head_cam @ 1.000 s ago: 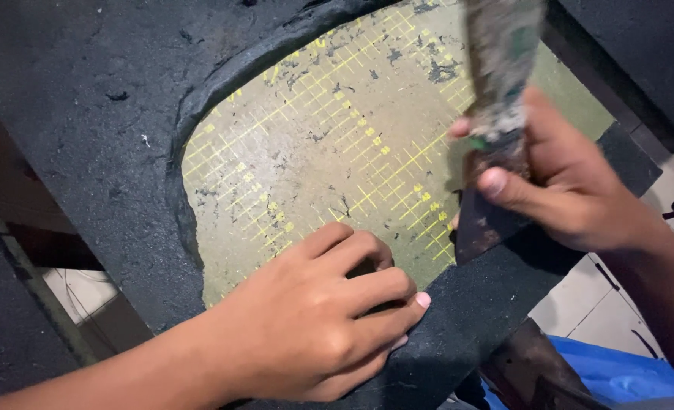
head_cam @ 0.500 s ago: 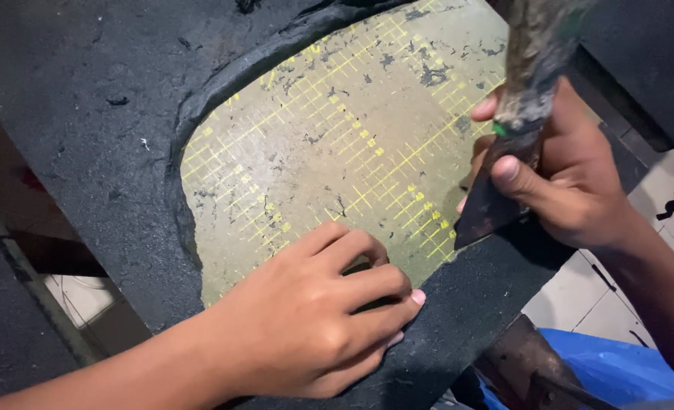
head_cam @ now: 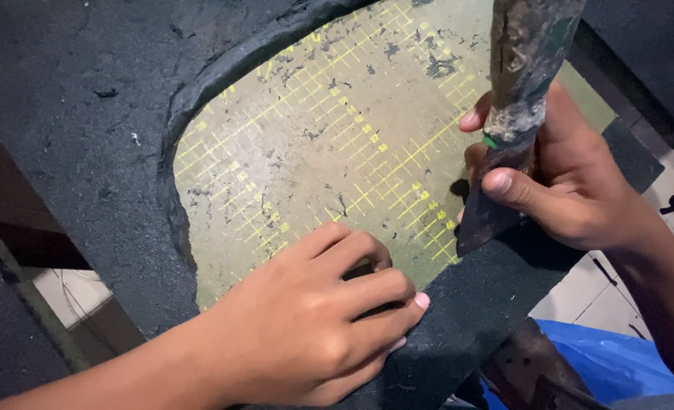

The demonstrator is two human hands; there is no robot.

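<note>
Foam sheeting point(head_cam: 86, 152), black and thick, lies over a worn green cutting mat point(head_cam: 322, 167) with yellow grid lines, a large rounded opening already cut out so the mat shows through, and a narrower black strip point(head_cam: 496, 304) of it runs along the near edge. Judging by the pose, the cutting step is in hand: the left hand point(head_cam: 314, 334) presses half-curled on the strip to pin it, while the right hand point(head_cam: 565, 190) grips a grimy-handled knife point(head_cam: 504, 152), its dark blade tip meeting the strip's inner edge. Any further cut calls for a steady hold and fingers kept clear of the blade.
</note>
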